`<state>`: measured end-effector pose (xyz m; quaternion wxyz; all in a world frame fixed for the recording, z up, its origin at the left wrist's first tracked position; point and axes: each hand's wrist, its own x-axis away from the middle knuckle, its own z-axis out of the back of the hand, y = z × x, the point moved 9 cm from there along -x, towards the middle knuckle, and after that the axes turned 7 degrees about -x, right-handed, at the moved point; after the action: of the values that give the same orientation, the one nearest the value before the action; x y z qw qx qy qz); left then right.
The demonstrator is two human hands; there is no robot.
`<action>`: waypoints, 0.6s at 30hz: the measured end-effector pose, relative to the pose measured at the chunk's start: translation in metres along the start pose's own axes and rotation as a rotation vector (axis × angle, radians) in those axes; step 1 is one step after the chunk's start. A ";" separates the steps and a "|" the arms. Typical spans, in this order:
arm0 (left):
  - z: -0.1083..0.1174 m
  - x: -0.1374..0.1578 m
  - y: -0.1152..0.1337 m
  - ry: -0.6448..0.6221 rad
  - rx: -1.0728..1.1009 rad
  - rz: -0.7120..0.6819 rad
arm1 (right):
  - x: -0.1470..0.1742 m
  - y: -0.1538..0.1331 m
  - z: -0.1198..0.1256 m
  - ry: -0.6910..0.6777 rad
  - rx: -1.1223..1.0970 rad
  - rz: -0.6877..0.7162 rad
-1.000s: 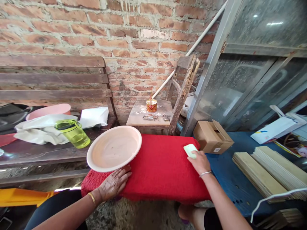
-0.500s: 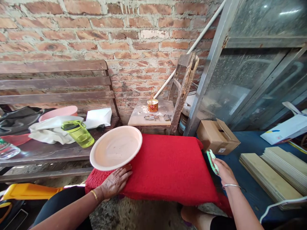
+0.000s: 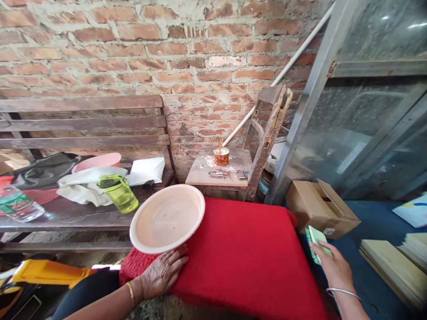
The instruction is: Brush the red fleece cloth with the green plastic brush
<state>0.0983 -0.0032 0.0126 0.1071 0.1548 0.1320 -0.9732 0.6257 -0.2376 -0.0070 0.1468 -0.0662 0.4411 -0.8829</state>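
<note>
Brush (image 3: 318, 235) moved right, off red cloth (image 3: 247, 253), pinched in right fingers (image 3: 335, 253). Left fingers (image 3: 176, 260) flat on cloth, close together, basin (image 3: 167, 218) just beyond. Likely between strokes; next one needs bristles (image 3: 307, 234) down.

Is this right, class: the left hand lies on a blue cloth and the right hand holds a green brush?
The cloth is red, not blue, in the head view. The left hand lies on it; the right hand holds a green brush.

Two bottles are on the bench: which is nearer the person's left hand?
The yellow-green bottle, beside the pale basin. The clear bottle with the green label is farther from the left hand, toward the picture's left edge.
</note>
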 end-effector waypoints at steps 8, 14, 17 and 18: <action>0.003 0.002 0.001 0.041 -0.064 -0.023 | 0.109 -0.191 -0.171 -0.394 0.112 0.469; -0.003 0.004 -0.001 0.042 0.001 -0.013 | 0.173 -0.254 -0.269 -0.572 0.221 0.620; -0.007 0.005 -0.002 0.003 0.032 0.004 | 0.167 -0.250 -0.281 -0.619 0.273 0.628; -0.008 0.006 -0.001 -0.001 0.038 0.006 | 0.156 -0.245 -0.278 -0.615 0.292 0.612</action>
<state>0.0946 -0.0006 0.0036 0.1070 0.1566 0.1128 -0.9753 0.3597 0.0629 0.0195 0.5330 -0.1705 0.2473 -0.7910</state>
